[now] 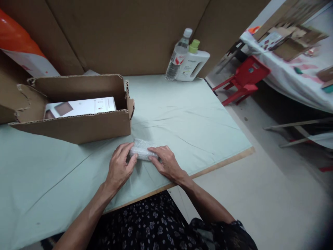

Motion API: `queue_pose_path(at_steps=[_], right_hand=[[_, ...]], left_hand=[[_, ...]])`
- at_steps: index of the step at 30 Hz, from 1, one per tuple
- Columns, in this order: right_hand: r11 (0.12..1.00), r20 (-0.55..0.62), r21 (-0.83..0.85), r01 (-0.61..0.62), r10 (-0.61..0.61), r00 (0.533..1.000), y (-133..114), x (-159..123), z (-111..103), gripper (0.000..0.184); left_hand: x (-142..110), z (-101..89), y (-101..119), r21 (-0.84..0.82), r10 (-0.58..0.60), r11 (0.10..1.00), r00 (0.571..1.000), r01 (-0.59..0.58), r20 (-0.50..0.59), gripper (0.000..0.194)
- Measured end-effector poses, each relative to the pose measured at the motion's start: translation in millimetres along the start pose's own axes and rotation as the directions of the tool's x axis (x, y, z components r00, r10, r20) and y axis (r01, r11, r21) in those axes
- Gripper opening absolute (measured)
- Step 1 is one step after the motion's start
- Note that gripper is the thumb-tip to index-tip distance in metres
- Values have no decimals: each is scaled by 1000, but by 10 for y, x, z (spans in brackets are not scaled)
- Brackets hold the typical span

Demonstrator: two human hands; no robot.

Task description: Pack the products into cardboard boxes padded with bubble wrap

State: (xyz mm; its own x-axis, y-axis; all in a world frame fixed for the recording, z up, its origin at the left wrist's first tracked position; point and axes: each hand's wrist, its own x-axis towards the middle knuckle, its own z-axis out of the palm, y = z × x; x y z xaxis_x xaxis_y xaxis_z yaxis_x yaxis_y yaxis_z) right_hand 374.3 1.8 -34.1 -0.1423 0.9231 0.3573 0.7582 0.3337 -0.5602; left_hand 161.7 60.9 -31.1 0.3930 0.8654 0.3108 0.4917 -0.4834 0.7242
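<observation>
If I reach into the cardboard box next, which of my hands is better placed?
Probably your left hand: it's nearer the cardboard box. Your right hand is farther off, at the right end of the bubble-wrapped bundle.

On the table, the bubble wrap lies between the left hand and the right hand. Behind it, to the left, stands the carton with a box inside. Farther behind, to the right, the bottle is left of the jug
</observation>
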Motion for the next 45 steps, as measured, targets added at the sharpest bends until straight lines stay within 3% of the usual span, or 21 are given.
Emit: queue_pose_path(at_steps=[4,8,13,17,20,23,27,30,33,36,38,41,45], right_hand=[[986,-18,-151,-73,71,997,50,114,20,28],[952,0,-270,-145,151,989,70,223,-10,32],[966,130,-210,-148,178,975,57,242,-40,38],[987,130,-97,-125,137,982,26,217,-54,27],[990,58,50,-133,130,990,-35,215,-92,16],[956,-9,223,-189,195,981,-166,214,-129,16],[886,63,392,-247,242,968,-344,162,-100,18],[864,94,444,-238,219,971,-357,121,-94,22],[811,111,530,-245,220,969,-305,146,-170,38],[783,215,572,-246,145,966,-306,235,-245,58],[775,252,590,-227,90,963,-347,302,-246,51],[740,204,636,-220,114,972,-412,381,-204,31],[746,279,595,-298,156,947,-434,449,-209,33]], left_hand=[[-21,-4,-8,-68,-150,987,988,147,-45,42],[-101,-63,3,-129,-263,957,965,258,-19,43],[-159,-47,44,-180,-291,941,957,288,12,42],[-209,-9,57,-249,-330,913,944,322,12,44],[-238,-18,69,-366,-457,823,889,435,27,52],[-233,-48,117,-541,-551,661,826,520,120,60],[-218,-68,195,-695,-454,492,835,525,310,55],[-234,-76,197,-734,-419,434,838,522,349,48],[-250,-108,174,-719,-406,463,845,518,347,46],[-253,-142,181,-683,-331,491,841,541,429,43],[-254,-152,199,-694,-260,470,837,545,481,44],[-253,-157,225,-715,-205,443,837,541,507,49],[-244,-179,237,-550,-291,620,815,559,501,35]])
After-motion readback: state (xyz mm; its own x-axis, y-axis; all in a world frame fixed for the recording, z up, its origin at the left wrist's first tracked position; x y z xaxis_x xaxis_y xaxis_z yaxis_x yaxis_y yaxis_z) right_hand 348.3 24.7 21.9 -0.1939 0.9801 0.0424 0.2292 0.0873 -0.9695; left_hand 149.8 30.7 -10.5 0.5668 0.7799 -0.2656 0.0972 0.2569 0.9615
